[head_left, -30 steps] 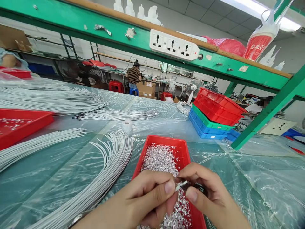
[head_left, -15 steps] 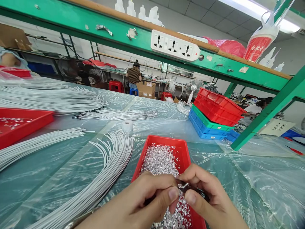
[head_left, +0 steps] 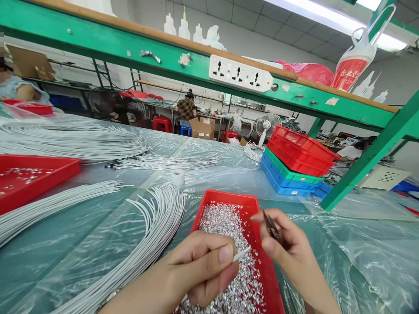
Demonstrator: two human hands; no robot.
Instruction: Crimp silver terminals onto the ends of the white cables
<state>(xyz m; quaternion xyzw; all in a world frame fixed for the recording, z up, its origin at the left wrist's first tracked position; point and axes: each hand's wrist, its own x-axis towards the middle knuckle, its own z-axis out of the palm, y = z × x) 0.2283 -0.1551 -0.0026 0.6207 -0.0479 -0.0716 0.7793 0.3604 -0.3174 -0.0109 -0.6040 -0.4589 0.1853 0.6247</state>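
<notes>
- The left hand (head_left: 196, 272) has its grip pressed tight: thumb and first finger pinch the end of a thin white wire (head_left: 241, 253). Only the short tip sticks out past the thumb.
- The right hand (head_left: 288, 253) pinches small dark tweezers (head_left: 271, 226) between thumb and fingers. The thin tips point up and left, and I cannot tell if they hold anything.
- The two hands are near each other but do not touch. Both hover over the near red tray (head_left: 262, 270).
- That tray is smooth plastic with low walls. It sits on the desk (head_left: 65, 244) right in front of the person and is full of tiny shiny silver bits (head_left: 229, 235), too many to count.
- The desk is covered in clear, crinkly plastic sheet.
- Just left of the tray lies a curved bunch of long thin white wires (head_left: 157, 226). More bunches lie farther left and behind.
- A second red tray (head_left: 49, 174) sits at the left edge with a few silver bits in it.
- A small white tape roll (head_left: 177, 176) stands behind the wires.
- At the back right is a stack of trays (head_left: 294, 165): red ones on top, one green, blue below.
- A white strip with three sockets (head_left: 240, 73) hangs on the green beam above.
</notes>
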